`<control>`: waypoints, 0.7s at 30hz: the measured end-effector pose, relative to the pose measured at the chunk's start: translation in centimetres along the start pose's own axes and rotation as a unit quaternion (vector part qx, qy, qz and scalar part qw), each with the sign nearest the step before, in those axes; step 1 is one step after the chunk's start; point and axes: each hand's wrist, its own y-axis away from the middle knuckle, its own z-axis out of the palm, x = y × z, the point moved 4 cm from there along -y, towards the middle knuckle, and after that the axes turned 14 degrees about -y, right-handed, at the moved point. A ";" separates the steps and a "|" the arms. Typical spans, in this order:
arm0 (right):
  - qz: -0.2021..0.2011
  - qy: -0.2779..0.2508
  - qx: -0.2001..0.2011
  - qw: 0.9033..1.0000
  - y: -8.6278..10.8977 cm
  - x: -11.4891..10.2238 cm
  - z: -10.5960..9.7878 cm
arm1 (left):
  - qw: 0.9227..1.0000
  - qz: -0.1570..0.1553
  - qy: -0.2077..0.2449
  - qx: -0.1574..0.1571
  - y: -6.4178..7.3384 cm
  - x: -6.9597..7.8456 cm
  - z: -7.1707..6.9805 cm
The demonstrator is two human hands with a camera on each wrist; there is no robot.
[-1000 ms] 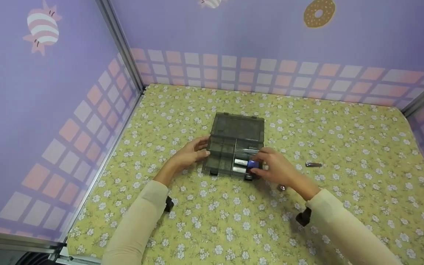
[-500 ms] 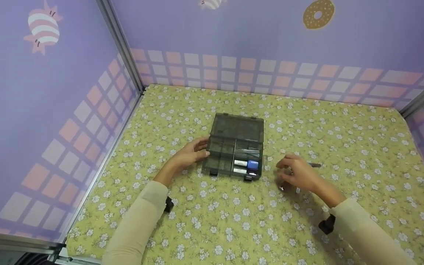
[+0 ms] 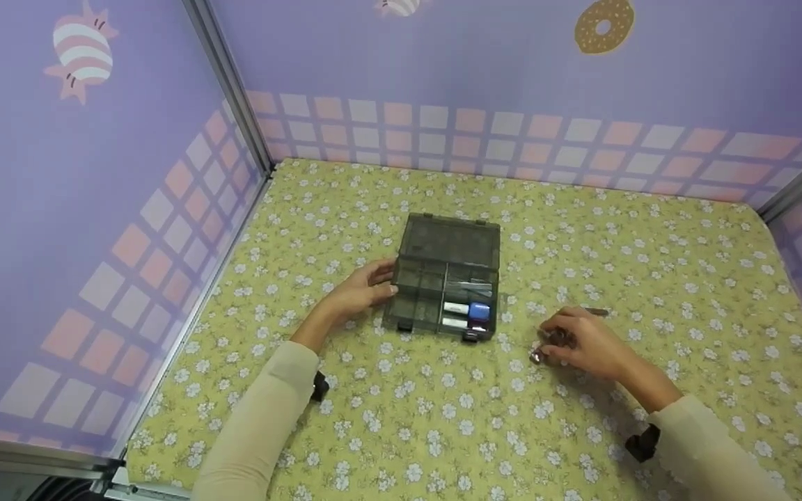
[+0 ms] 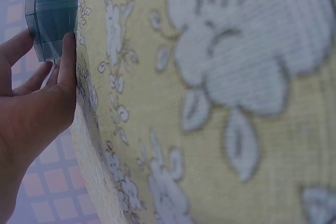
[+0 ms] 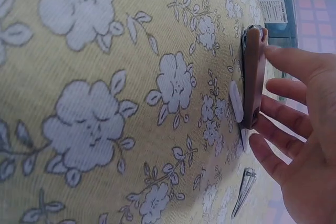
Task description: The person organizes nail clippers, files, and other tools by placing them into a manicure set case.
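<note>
A dark see-through compartment box (image 3: 418,306) lies with its lid (image 3: 450,240) folded back. My left hand (image 3: 354,292) rests its thumb and fingertips against the box's left side, fingers fairly straight. Right of the box, my right hand (image 3: 585,341) pinches a pinkish-brown nail clipper (image 5: 253,77) low over the cloth, thumb near one end and fingers toward the other. In the box's front right compartment lie two small bottles with pale caps, a blue bottle (image 3: 479,311) and a dark red bottle (image 3: 477,325). Thin sticks (image 3: 467,287) lie in the compartment behind them.
A silver nail clipper (image 5: 244,190) lies on the cloth beyond the right hand, partly hidden by it in the head view. The flowered tablecloth (image 3: 443,417) covers the table. Purple wall panels (image 3: 443,69) stand at the back and sides.
My right hand has left the blue bottle in the box, moved right and down, and taken hold of the pinkish-brown nail clipper. The left hand and box stay put.
</note>
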 end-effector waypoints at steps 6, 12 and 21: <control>-0.002 0.020 -0.013 1.000 0.6 0.0 -0.1 | 1.000 -0.006 0.002 -0.001 -0.1 0.5 0.2; -0.005 0.032 -0.007 0.999 1.0 0.0 0.2 | 0.999 -0.046 0.002 0.018 -0.5 1.2 0.1; -0.009 0.029 0.003 1.000 0.7 -0.1 0.3 | 0.994 -0.070 -0.014 0.080 -1.5 1.7 -0.1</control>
